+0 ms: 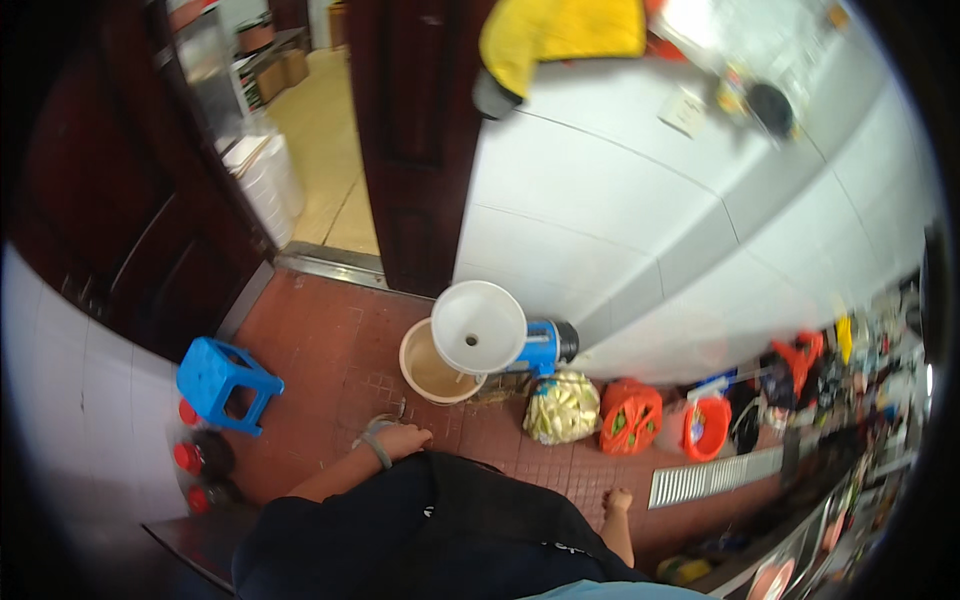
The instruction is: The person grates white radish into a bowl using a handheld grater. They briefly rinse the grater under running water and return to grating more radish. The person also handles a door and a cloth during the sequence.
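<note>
In front of my body, my left hand [403, 441] is half curled, with a pale bangle [376, 448] on its wrist. A blurred shiny thing lies just beyond the wrist; whether the hand touches it I cannot tell. Off to the right, my right hand [618, 500] hangs low with its fingers curled, and its palm is hidden. Nearest ahead on the floor is a cream bucket [409, 375] of cloudy, brownish contents. A white funnel-shaped hopper [480, 319] partly covers it, beside a blue motor-driven machine [541, 346].
A blue plastic stool [225, 382] and red-capped jugs [202, 454] stand at left. Along the wall sit a clear bag of pale vegetables [562, 409], a red bag [631, 417] and a red-rimmed bin [706, 429]. A floor grate [712, 478] lies right; a doorway sill [334, 270] crosses ahead.
</note>
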`<state>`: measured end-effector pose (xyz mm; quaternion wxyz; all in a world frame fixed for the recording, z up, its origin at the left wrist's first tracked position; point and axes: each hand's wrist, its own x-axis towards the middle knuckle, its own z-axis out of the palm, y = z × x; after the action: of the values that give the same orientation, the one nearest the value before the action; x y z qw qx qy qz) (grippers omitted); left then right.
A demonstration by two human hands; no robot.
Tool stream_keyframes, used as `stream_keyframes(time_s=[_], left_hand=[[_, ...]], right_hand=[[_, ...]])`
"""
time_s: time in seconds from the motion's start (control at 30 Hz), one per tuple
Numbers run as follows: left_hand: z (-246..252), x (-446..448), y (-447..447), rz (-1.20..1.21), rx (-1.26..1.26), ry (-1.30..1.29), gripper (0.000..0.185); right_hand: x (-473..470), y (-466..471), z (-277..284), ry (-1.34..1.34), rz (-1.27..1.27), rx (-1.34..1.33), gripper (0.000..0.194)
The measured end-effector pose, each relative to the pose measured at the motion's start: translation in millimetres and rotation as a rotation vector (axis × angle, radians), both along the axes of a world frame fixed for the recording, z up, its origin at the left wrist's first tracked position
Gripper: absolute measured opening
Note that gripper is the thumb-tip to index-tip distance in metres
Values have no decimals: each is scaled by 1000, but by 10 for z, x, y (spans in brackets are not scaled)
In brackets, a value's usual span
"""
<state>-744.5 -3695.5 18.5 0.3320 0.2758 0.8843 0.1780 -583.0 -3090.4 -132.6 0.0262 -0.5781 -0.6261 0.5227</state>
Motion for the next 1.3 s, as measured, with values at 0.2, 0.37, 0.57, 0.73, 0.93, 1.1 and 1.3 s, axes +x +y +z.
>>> stream_keyframes(time_s=[0.2, 0.37, 0.57, 0.73, 0.93, 1.1, 1.3], left_hand=[[-158, 89, -925, 247, 60, 14, 35], [-702, 13, -2244, 309, 348, 109, 28], [-927, 152, -4143, 763, -37, 2, 24], [-975, 362, -5366, 962, -168, -77, 30], [-1124, 306, -5711, 1029, -240, -199, 36], [-1078, -131, -5443, 829, -67, -237, 41], [-1076, -608, -5102, 450, -154, -235, 44]], right_hand=[[-979, -1713, -159, -68, 700, -53, 16], [-1225, -3313, -420, -243, 1202, 103, 27], [-1408, -4341, 49, -398, 1258, 150, 28], [-1662, -4854, 702, -343, 1155, 226, 29], [-2310, -5628, 964, -460, 1421, 390, 33], [-2430, -6268, 987, -264, 1421, 255, 36], [-1908, -6485, 1238, -842, 1404, 881, 38]])
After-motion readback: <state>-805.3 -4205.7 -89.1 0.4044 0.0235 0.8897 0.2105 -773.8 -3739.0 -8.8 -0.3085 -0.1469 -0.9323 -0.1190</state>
